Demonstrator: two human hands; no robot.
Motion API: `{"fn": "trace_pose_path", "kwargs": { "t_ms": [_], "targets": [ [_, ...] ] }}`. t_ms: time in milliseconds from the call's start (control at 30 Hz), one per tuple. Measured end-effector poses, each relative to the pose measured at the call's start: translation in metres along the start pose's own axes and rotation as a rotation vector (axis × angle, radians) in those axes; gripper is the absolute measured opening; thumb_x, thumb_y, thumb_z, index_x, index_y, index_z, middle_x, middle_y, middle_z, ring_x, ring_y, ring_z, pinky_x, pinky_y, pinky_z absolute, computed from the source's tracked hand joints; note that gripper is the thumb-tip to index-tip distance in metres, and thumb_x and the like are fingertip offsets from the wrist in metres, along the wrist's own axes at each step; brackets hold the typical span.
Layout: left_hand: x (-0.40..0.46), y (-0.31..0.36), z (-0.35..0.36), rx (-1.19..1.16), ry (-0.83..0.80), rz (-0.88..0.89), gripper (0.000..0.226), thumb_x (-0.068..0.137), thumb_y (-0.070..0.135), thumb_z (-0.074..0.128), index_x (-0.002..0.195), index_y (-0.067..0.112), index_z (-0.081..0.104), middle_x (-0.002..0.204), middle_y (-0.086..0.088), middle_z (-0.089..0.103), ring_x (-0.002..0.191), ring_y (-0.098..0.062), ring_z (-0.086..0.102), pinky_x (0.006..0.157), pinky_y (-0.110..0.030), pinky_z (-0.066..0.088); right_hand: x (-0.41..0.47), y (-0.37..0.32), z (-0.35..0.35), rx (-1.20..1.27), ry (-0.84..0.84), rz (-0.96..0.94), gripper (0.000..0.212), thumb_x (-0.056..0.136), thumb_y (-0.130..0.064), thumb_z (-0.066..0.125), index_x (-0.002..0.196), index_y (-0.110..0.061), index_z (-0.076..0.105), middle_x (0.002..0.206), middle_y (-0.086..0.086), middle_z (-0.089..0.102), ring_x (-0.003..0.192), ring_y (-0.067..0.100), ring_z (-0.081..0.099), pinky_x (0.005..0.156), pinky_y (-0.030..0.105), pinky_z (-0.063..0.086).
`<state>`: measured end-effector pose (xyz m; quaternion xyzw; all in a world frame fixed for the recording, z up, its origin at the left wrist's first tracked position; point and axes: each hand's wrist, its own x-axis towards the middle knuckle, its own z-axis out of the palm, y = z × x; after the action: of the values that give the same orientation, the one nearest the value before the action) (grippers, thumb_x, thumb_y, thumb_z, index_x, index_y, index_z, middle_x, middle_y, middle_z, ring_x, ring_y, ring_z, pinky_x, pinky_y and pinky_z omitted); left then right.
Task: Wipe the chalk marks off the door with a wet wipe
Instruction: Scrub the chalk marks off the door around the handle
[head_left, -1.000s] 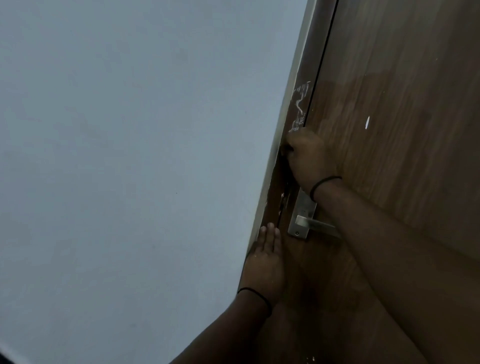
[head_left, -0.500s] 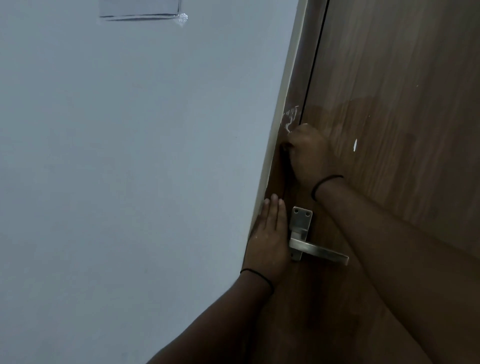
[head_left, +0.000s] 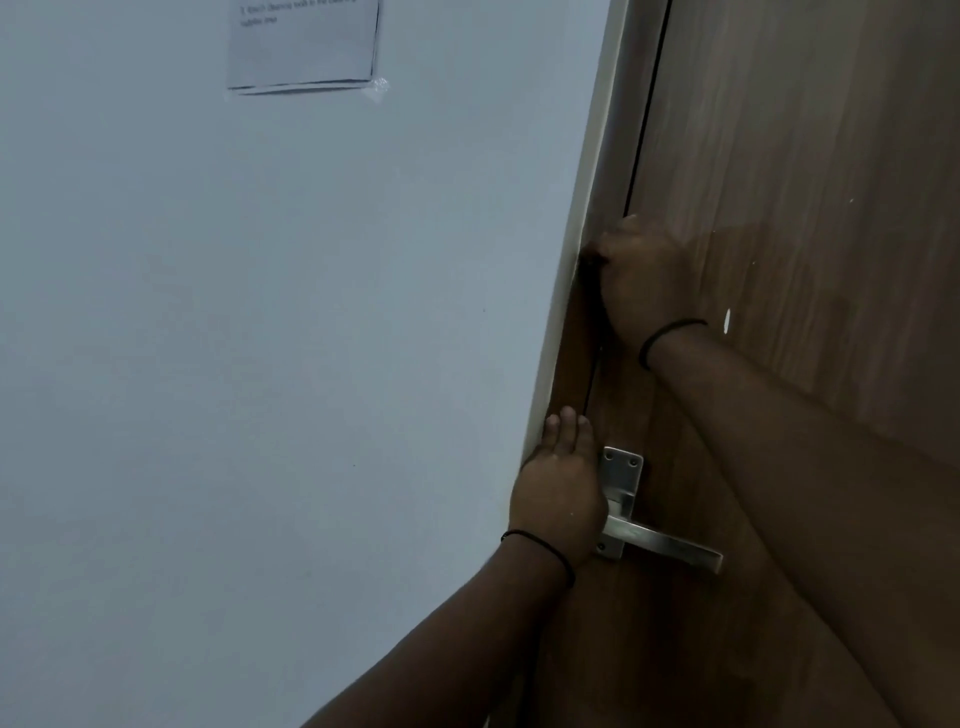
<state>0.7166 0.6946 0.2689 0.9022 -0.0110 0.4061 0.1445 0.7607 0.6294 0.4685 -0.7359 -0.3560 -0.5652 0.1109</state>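
Right hand (head_left: 641, 280) clenched at the door (head_left: 810, 208) edge — wipe unseen; left hand (head_left: 561, 493) flat, fingers straight. Knuckles may scrape the frame (head_left: 597, 171) — tight gap.

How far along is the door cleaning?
No chalk scribble shows on the door frame above the right hand. In hand: that hand is curled against the frame edge; the wipe is hidden. The left hand rests flat beside the door handle. Left: white flecks on the door.
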Motion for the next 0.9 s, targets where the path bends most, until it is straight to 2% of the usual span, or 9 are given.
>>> {"fn": "trace_pose_path", "kwargs": {
  "t_ms": [133,300,400,467,567,633,767,833,900],
  "targets": [
    [0.006,0.003,-0.006,0.029,-0.051,-0.015,0.067,0.094,0.014,0.045,0.154,0.009,0.016,0.163,-0.011,0.012,0.150,-0.025,0.012,0.117,-0.037,0.025,-0.023,-0.009,0.002,0.042,0.038,-0.068,0.027,0.087,0.012,0.050,0.096,0.003,0.074,0.096,0.022,0.069,0.093,0.037,0.062,0.082,0.045,0.051],
    [0.007,0.007,-0.011,0.084,-0.062,-0.023,0.064,0.096,0.015,0.043,0.154,0.007,0.017,0.162,-0.014,0.014,0.150,-0.027,0.016,0.115,-0.039,0.029,-0.053,-0.007,0.003,0.047,-0.107,-0.174,0.023,0.091,0.006,0.056,0.102,0.000,0.075,0.096,0.019,0.069,0.091,0.035,0.060,0.079,0.045,0.049],
    [0.008,0.009,-0.014,0.094,-0.068,-0.032,0.061,0.097,0.017,0.042,0.153,0.007,0.019,0.162,-0.014,0.016,0.149,-0.028,0.017,0.115,-0.040,0.029,-0.008,0.001,-0.004,0.010,-0.034,-0.011,0.033,0.093,0.009,0.041,0.101,0.003,0.072,0.106,0.022,0.066,0.101,0.034,0.059,0.090,0.042,0.045],
    [0.008,0.010,-0.015,0.092,-0.074,-0.035,0.061,0.097,0.017,0.043,0.153,0.008,0.020,0.162,-0.013,0.017,0.149,-0.028,0.017,0.115,-0.041,0.030,0.018,0.002,-0.010,0.029,0.017,0.075,0.037,0.091,0.012,0.036,0.098,0.004,0.071,0.105,0.022,0.065,0.101,0.033,0.059,0.088,0.038,0.045],
    [0.007,0.010,-0.013,0.093,-0.061,-0.038,0.061,0.096,0.016,0.043,0.153,0.008,0.021,0.162,-0.013,0.018,0.149,-0.028,0.018,0.115,-0.040,0.029,0.013,-0.010,-0.007,0.062,-0.001,0.040,0.035,0.088,0.015,0.040,0.098,0.005,0.072,0.103,0.022,0.065,0.099,0.033,0.059,0.085,0.035,0.043],
    [0.006,0.010,-0.012,0.090,-0.057,-0.034,0.061,0.096,0.015,0.042,0.153,0.007,0.021,0.161,-0.013,0.018,0.149,-0.028,0.018,0.116,-0.039,0.028,-0.018,-0.012,-0.002,0.123,-0.031,-0.016,0.028,0.090,0.013,0.045,0.095,0.007,0.073,0.098,0.025,0.065,0.095,0.036,0.059,0.083,0.033,0.043],
    [0.005,0.009,-0.008,0.086,-0.051,-0.027,0.066,0.093,0.016,0.043,0.154,0.007,0.018,0.161,-0.013,0.018,0.149,-0.028,0.019,0.112,-0.038,0.034,-0.073,-0.004,0.010,0.127,-0.244,-0.184,0.021,0.088,0.005,0.058,0.094,-0.003,0.076,0.092,0.015,0.067,0.089,0.031,0.060,0.078,0.045,0.051],
    [0.005,0.008,-0.007,0.078,-0.048,-0.031,0.067,0.094,0.018,0.044,0.155,0.011,0.016,0.162,-0.011,0.017,0.149,-0.027,0.020,0.110,-0.038,0.038,-0.088,0.000,0.008,0.151,-0.336,-0.189,0.020,0.087,0.004,0.059,0.093,-0.006,0.076,0.093,0.012,0.068,0.091,0.028,0.060,0.080,0.044,0.051],
    [0.004,0.008,-0.006,0.081,-0.065,-0.036,0.068,0.095,0.020,0.046,0.155,0.012,0.014,0.163,-0.009,0.014,0.149,-0.027,0.017,0.111,-0.039,0.037,-0.098,0.008,0.000,0.182,-0.312,-0.139,0.018,0.086,0.002,0.062,0.094,-0.006,0.075,0.097,0.012,0.070,0.095,0.028,0.062,0.083,0.041,0.052]
  ]
}}
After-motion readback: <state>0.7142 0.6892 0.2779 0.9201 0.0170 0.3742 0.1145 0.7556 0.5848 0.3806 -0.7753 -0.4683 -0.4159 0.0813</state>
